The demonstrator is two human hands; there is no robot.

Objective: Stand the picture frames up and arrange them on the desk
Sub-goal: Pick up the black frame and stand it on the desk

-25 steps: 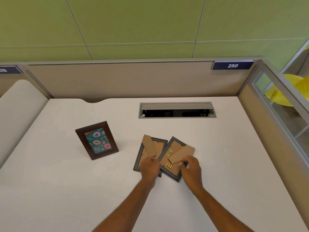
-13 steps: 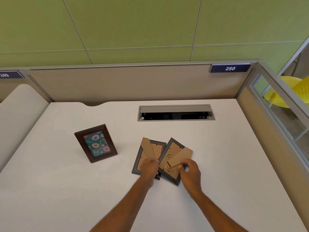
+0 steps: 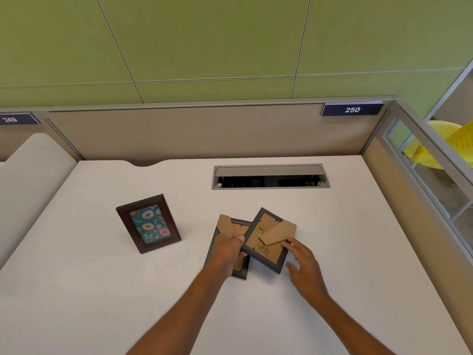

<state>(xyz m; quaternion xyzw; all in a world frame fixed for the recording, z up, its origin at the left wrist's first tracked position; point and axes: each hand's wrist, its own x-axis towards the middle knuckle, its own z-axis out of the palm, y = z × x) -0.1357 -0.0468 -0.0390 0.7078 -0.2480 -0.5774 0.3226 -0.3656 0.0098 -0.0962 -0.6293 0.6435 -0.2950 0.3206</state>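
A brown-framed doughnut picture (image 3: 148, 223) stands upright on the white desk (image 3: 102, 290), left of centre. Two dark frames lie face down, cardboard backs up. The right frame (image 3: 266, 240) has its easel flap folded out and overlaps the left frame (image 3: 234, 226). My left hand (image 3: 227, 251) pinches the right frame's left edge, thumb on top, and covers part of the left frame. My right hand (image 3: 303, 262) hovers at the right frame's lower right corner, fingers spread, index tip near the easel flap.
A grey cable hatch (image 3: 270, 176) is open at the back of the desk. Beige partition walls (image 3: 192, 131) close the back and right sides. A yellow chair (image 3: 440, 144) shows beyond the glass panel on the right.
My left hand has lifted the right frame's left edge and turned it slightly. My right hand has let go of the frame and opened beside it.
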